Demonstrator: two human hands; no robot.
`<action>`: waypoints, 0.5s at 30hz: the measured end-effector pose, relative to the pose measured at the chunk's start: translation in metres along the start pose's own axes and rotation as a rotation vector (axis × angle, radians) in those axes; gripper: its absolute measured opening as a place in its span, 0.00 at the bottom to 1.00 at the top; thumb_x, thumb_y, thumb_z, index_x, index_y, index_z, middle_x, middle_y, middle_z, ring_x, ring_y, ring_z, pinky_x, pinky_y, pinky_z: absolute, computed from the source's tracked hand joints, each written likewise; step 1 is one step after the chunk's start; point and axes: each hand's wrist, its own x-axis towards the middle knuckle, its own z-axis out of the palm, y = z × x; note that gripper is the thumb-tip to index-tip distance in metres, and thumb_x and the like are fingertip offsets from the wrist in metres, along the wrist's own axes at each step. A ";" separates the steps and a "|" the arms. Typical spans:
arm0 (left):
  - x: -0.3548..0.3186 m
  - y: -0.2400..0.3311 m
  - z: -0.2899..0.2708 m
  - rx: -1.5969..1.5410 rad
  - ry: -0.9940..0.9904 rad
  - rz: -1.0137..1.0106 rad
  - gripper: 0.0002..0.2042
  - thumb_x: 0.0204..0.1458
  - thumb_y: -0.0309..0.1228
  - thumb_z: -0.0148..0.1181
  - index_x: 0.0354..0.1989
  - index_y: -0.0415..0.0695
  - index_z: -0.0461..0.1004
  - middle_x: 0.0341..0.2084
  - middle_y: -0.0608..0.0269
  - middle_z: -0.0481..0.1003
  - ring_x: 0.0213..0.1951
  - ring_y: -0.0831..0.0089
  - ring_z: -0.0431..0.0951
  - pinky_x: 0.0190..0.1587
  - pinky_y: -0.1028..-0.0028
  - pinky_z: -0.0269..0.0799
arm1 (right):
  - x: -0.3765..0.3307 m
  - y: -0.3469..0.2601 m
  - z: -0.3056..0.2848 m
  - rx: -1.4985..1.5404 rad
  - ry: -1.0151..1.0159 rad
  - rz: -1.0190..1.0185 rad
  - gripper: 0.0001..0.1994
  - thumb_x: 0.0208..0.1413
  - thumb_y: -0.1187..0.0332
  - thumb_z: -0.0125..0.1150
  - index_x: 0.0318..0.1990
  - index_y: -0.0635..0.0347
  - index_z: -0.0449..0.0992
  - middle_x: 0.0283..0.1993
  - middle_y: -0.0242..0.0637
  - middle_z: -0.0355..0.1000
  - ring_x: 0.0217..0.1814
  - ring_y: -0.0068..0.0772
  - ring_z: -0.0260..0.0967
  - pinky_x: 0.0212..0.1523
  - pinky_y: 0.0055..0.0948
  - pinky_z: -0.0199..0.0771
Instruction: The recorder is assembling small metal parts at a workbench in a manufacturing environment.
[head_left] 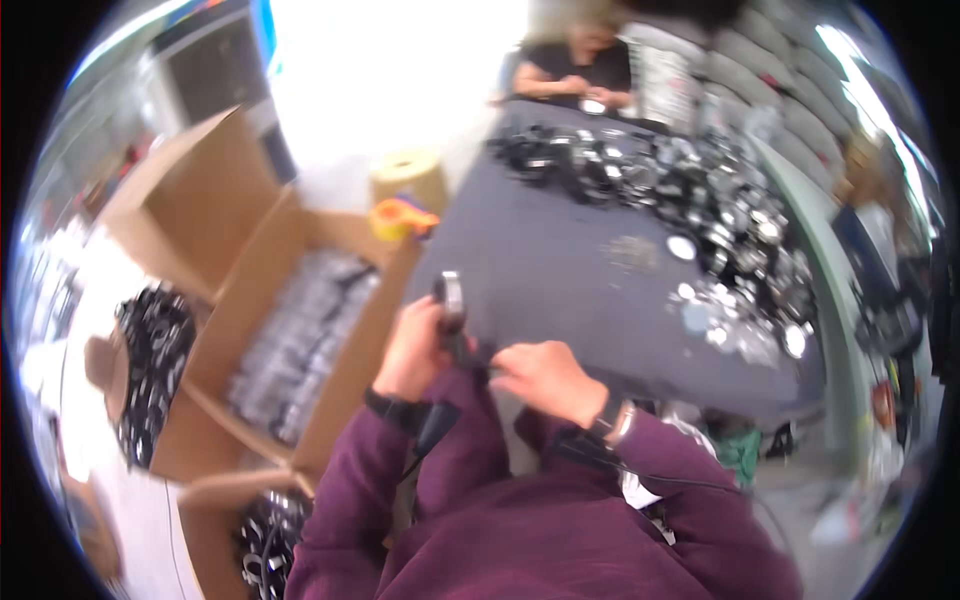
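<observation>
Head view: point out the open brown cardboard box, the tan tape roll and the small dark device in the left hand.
Open brown cardboard box (395, 300): head view, right wall.
Tan tape roll (408, 178): head view, outer side.
Small dark device (452, 300): head view, upper end above the left hand (412, 350).

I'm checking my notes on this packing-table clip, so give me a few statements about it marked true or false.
1. The left hand holds a small dark and silver item. True.
2. The open cardboard box lies to the person's right. False: it is on their left, filled with clear-wrapped pieces.
3. Both hands are over the near edge of the grey table. True; the right hand is close beside the left.
4. The tape roll lies inside the box. False: it stands beyond it, by an orange dispenser.
5. Nobody else is in view. False: another person works at the far end.
</observation>
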 end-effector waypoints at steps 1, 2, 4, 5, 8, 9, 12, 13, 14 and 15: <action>0.033 -0.029 -0.034 0.433 -0.189 0.359 0.10 0.59 0.35 0.50 0.40 0.41 0.68 0.23 0.57 0.73 0.22 0.63 0.77 0.17 0.76 0.66 | -0.001 0.003 0.002 -0.024 0.034 0.020 0.18 0.49 0.58 0.64 0.41 0.61 0.74 0.29 0.45 0.72 0.29 0.48 0.70 0.29 0.41 0.67; 0.039 -0.032 -0.007 0.437 -0.262 0.353 0.10 0.59 0.35 0.50 0.40 0.41 0.68 0.23 0.57 0.73 0.22 0.63 0.77 0.17 0.76 0.66 | -0.010 0.015 -0.004 0.012 0.087 0.096 0.15 0.51 0.59 0.63 0.38 0.61 0.74 0.25 0.42 0.70 0.26 0.43 0.69 0.27 0.39 0.65; 0.034 -0.030 0.050 -0.275 -0.267 0.039 0.14 0.61 0.37 0.48 0.50 0.42 0.65 0.29 0.54 0.74 0.27 0.61 0.78 0.23 0.74 0.71 | -0.028 0.033 -0.017 0.027 0.176 0.203 0.13 0.53 0.60 0.62 0.34 0.62 0.75 0.21 0.39 0.68 0.23 0.37 0.68 0.25 0.37 0.63; 0.035 -0.036 0.062 -0.221 -0.373 0.067 0.22 0.62 0.37 0.46 0.62 0.45 0.55 0.34 0.51 0.74 0.30 0.61 0.78 0.29 0.70 0.74 | -0.035 0.038 -0.023 0.293 0.213 0.376 0.12 0.54 0.61 0.60 0.31 0.62 0.75 0.19 0.35 0.65 0.22 0.30 0.64 0.24 0.34 0.61; 0.034 -0.058 0.089 -0.102 -0.348 0.195 0.33 0.55 0.26 0.56 0.67 0.45 0.47 0.36 0.54 0.75 0.30 0.67 0.77 0.29 0.71 0.75 | -0.036 0.037 -0.035 0.704 0.335 0.659 0.14 0.57 0.62 0.57 0.26 0.65 0.75 0.17 0.24 0.56 0.23 0.15 0.52 0.22 0.26 0.54; 0.041 -0.066 0.090 -0.095 -0.386 0.176 0.33 0.55 0.26 0.56 0.67 0.45 0.47 0.36 0.54 0.75 0.30 0.67 0.77 0.29 0.71 0.75 | -0.037 0.043 -0.032 0.709 0.300 0.652 0.15 0.57 0.62 0.57 0.27 0.66 0.76 0.17 0.24 0.58 0.22 0.15 0.53 0.22 0.26 0.54; 0.067 -0.083 0.094 0.109 -0.334 0.249 0.32 0.49 0.20 0.59 0.64 0.40 0.55 0.31 0.60 0.74 0.28 0.76 0.74 0.25 0.77 0.72 | -0.046 0.060 -0.027 0.755 0.275 0.683 0.15 0.55 0.62 0.59 0.30 0.68 0.77 0.18 0.30 0.66 0.20 0.19 0.60 0.23 0.27 0.60; 0.072 -0.090 0.098 0.166 -0.308 0.252 0.29 0.48 0.19 0.58 0.62 0.39 0.58 0.28 0.64 0.73 0.26 0.80 0.72 0.24 0.80 0.71 | -0.053 0.064 -0.028 0.646 0.222 0.684 0.15 0.55 0.62 0.59 0.31 0.68 0.77 0.19 0.34 0.68 0.21 0.21 0.64 0.25 0.28 0.64; 0.075 -0.093 0.103 0.221 -0.276 0.259 0.27 0.47 0.17 0.57 0.60 0.37 0.62 0.25 0.67 0.72 0.25 0.83 0.70 0.23 0.82 0.69 | -0.059 0.069 -0.031 0.538 0.162 0.680 0.15 0.54 0.62 0.60 0.32 0.69 0.77 0.20 0.37 0.71 0.22 0.24 0.67 0.27 0.29 0.67; 0.076 -0.097 0.107 0.303 -0.270 0.250 0.26 0.46 0.16 0.57 0.58 0.38 0.64 0.21 0.71 0.68 0.22 0.84 0.68 0.22 0.83 0.66 | -0.066 0.075 -0.032 0.317 0.236 0.589 0.13 0.53 0.64 0.59 0.35 0.67 0.77 0.25 0.47 0.73 0.29 0.36 0.74 0.33 0.34 0.72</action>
